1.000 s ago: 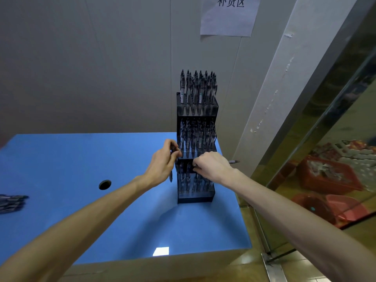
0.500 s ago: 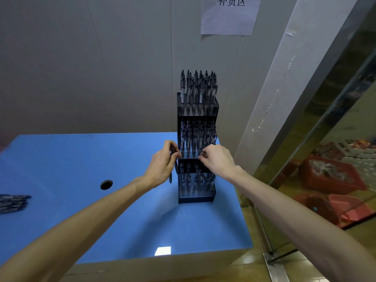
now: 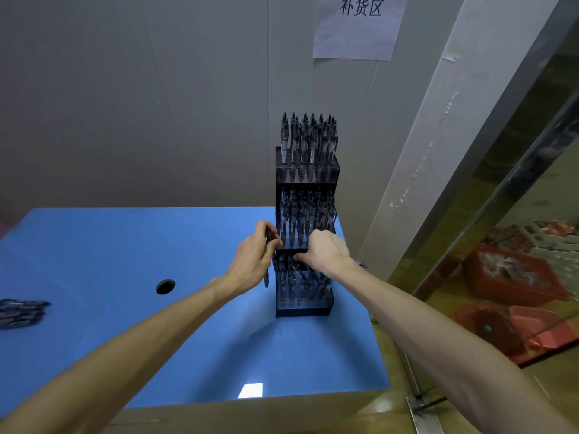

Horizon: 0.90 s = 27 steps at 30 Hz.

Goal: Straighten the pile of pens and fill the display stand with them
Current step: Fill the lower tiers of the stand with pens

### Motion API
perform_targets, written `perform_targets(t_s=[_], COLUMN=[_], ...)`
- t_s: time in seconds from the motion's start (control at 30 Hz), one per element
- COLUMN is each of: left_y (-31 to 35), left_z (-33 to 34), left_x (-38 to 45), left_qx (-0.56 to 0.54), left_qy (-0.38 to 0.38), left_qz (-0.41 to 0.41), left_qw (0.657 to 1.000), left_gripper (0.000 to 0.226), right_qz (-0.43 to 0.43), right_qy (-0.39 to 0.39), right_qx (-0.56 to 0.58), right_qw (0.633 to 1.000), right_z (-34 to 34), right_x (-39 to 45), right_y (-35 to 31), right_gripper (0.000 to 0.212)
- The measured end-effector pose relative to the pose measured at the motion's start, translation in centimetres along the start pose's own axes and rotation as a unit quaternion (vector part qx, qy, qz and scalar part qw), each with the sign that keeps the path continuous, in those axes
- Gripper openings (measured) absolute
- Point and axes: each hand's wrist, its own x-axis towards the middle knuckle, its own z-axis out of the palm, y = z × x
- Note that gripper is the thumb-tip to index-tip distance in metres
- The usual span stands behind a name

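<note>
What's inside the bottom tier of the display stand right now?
Several pens stand upright in the display stand's bottom tier; both hands cover their tops, so the count is unclear.

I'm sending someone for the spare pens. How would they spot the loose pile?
Start at the blue table; the black tiered pen stand is at its right end. The loose pile of dark pens lies flat at the far left edge, unlike the upright pens.

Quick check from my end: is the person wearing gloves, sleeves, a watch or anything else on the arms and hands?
Nothing shows. The left hand and right hand are bare, with no gloves or rings visible. Both forearms are uncovered down to the frame edge: no sleeves, watch, bands or markings.
</note>
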Motion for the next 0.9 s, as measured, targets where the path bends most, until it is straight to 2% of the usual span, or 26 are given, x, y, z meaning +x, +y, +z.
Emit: perform_targets(t_s=[0.2,0.4,0.47,0.57,0.7,0.9], left_y=[-0.7,-0.4,-0.3,-0.3,-0.8,-0.6], left_z=[-0.1,-0.1,-0.1,-0.3,-0.3,0.4], left_x=[-0.4,-0.2,-0.2,-0.1,-0.1,0.2], left_qx=[0.008,0.014,0.013,0.013,0.014,0.01], left_qy=[-0.005,-0.008,-0.011,-0.01,-0.012,-0.021], left_qz=[-0.002,0.013,0.016,0.013,0.008,0.015], left_qw=[1.0,1.0,1.0,1.0,1.0,1.0], left_gripper=[0.005,0.003,0.004,0.004,0.005,0.004], right_qz=[0.01,-0.074,-0.084,-0.067,-0.03,0.011], right_qy=[0.011,0.017,0.021,0.035,0.058,0.019], right_qx=[0.019,-0.086,-0.076,-0.028,0.011,0.019], right_qw=[1.0,0.993,0.993,0.997,0.998,1.0], right_z=[0.6,0.3,0.3,-0.2,-1.2,-0.6], right_x=[-0.3,-1.1,-1.2,-1.0,-0.7,-0.6], right_y=[-0.5,-1.2,-1.4,-1.0,1.1,2.8], right_gripper=[0.037,0.037,0.038,0.038,0.023,0.033])
